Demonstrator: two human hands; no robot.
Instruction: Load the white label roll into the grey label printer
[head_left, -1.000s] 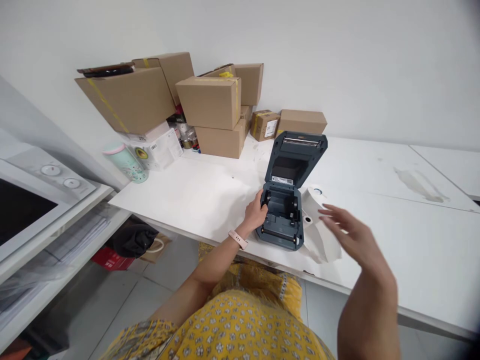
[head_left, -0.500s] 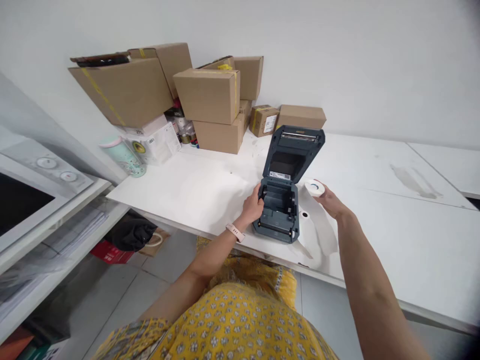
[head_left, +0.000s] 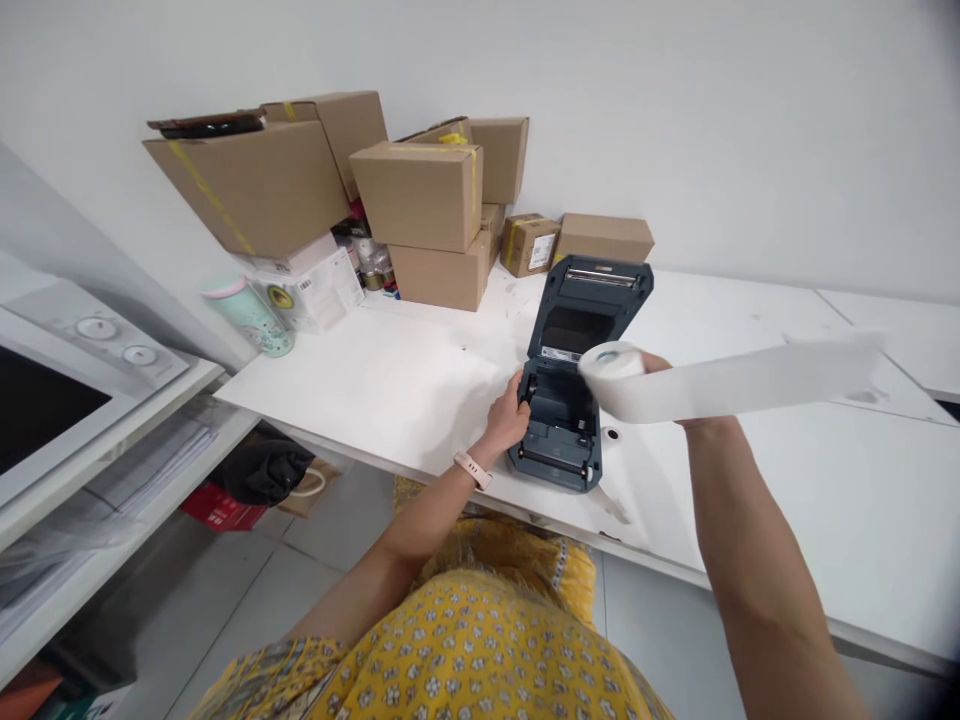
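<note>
Where blurred white strip crosses, right hand mostly hidden.

The left hand grips the side of an open dark printer. The right hand holds a white paper roll, its loose strip stretching rightward.

On your left you have a microwave with two dials; near it, a mint tumbler stands beside a white printed box. Farther back you see stacked cardboard boxes; lower down, black cloth beside a red package.
</note>
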